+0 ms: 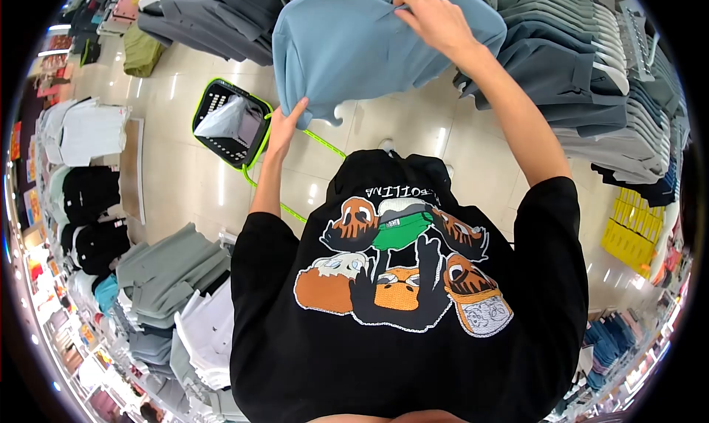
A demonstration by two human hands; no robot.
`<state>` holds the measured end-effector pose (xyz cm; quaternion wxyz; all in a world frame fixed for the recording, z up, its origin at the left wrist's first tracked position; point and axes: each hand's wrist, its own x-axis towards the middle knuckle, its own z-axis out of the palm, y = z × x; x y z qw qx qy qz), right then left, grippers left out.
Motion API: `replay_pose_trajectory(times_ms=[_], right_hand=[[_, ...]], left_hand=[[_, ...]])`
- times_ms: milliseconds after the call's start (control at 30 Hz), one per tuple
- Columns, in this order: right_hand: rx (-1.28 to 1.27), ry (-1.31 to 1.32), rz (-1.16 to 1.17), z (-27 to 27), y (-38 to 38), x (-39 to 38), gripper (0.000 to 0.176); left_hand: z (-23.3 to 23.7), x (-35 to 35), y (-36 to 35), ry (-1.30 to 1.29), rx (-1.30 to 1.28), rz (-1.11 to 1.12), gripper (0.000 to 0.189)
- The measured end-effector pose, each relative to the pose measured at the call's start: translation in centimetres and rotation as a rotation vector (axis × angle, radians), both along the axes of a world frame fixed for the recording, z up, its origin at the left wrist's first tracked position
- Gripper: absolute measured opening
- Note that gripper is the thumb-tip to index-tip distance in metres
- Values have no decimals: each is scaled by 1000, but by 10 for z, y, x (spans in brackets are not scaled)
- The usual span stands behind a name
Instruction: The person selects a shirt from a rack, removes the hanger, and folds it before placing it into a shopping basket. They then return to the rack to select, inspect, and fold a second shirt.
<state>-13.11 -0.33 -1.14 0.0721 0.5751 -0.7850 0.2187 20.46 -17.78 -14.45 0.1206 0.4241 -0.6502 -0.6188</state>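
Observation:
A light blue shirt (347, 46) hangs spread out at the top centre of the head view, its collar and label uppermost. My right hand (437, 21) pinches the shirt near the collar. Lower down on the left, my left hand (286, 124) grips the shirt's bottom edge or cuff, thumb raised against the cloth; which part it is I cannot tell. Just left of my left hand, a black basket with a bright green rim (196, 113) and green handle bars stands on the floor, holding a clear plastic-wrapped item (235, 118).
Dark grey garments (214, 17) hang at the upper left, and grey and green ones (569, 61) on a rack at the right. White, black and grey clothes line the left side. Yellow packages (631, 231) hang at the right. Tiled floor (295, 176) shows between the racks.

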Motion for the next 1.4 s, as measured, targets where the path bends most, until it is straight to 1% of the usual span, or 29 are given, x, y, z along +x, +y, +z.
replay_pose_trajectory(times_ms=[33, 100, 133, 167, 233, 267, 300, 367, 400, 467, 500, 567, 633, 733, 767, 833, 867, 900, 933, 1000, 1067, 1133, 1167, 1233, 1267, 1300, 1333, 1367, 1400], right_hand=[[5, -6, 11, 12, 0, 11, 18], [-232, -323, -3, 30, 7, 35, 32], [-199, -258, 61, 10, 9, 28, 23], [-194, -262, 58, -14, 17, 34, 23], [-201, -523, 37, -32, 35, 71, 33], [-145, -605, 32, -52, 43, 96, 41], [-91, -685, 28, -71, 47, 121, 50], [2, -840, -138, -97, 47, 164, 57], [0, -844, -154, -112, 44, 172, 57], [-57, -900, -356, -146, 39, 171, 55], [-63, -904, -372, -166, 43, 166, 55], [33, -1000, -598, -205, 59, 151, 50], [1, -950, -597, -234, 98, 135, 45], [-73, -982, -645, -244, 159, 116, 40], [-75, -985, -664, -241, 174, 115, 40], [-145, -1039, -699, -217, 195, 107, 39], [-271, -1022, -670, -196, 197, 111, 34], [-279, -1022, -682, -174, 196, 114, 34], [-337, -1044, -652, -152, 193, 116, 30], [-411, -1067, -626, -112, 179, 123, 26], [-421, -931, -499, -78, 157, 133, 19], [-368, -648, -388, -60, 133, 147, 20], [-255, -554, -329, -52, 127, 155, 22], [-323, -400, -241, -46, 117, 172, 22], [-326, -402, -257, -44, 122, 181, 22], [-421, -458, -275, -42, 130, 190, 22], [-517, -511, -290, -42, 138, 195, 23], [-516, -509, -300, -49, 147, 200, 23], [-521, -934, -387, -64, 158, 209, 25]], left_hand=[[-2, 0, 4, -6, 5, 11, 49], [-8, -5, 9, 3, -7, -22, 54], [-5, -12, 13, 13, -26, -12, 48], [-2, -17, 20, 9, -21, -15, 48], [24, -34, 37, 109, 98, 21, 41], [20, -40, 36, 100, 215, -12, 38], [32, -50, 46, 99, 217, -16, 38], [82, -75, 75, 353, 458, 57, 36], [98, -83, 82, 346, 464, 44, 36], [124, -97, 91, 462, 537, 38, 33], [135, -103, 90, 454, 541, 23, 33], [151, -108, 83, 661, 587, 88, 27], [158, -107, 67, 689, 554, 137, 27], [141, -102, 24, 800, 620, 96, 27], [137, -101, 15, 838, 647, 78, 28], [151, -107, 23, 750, 629, 226, 32], [140, -108, 19, 771, 647, 175, 35], [123, -107, 14, 795, 662, 124, 37], [106, -105, 19, 791, 663, 113, 37], [72, -103, 38, 499, 745, 44, 59], [65, -100, 87, 190, 869, -124, 72], [70, -106, 127, 143, 1237, -260, 72], [75, -114, 140, 129, 1235, -271, 72], [86, -131, 155, 22, 842, -217, 62], [69, -137, 142, 45, 919, -234, 51], [69, -144, 141, 36, 922, -244, 51], [74, -152, 141, 97, 880, -219, 44], [80, -159, 142, 160, 836, -193, 37], [84, -163, 143, 200, 856, -195, 32]])
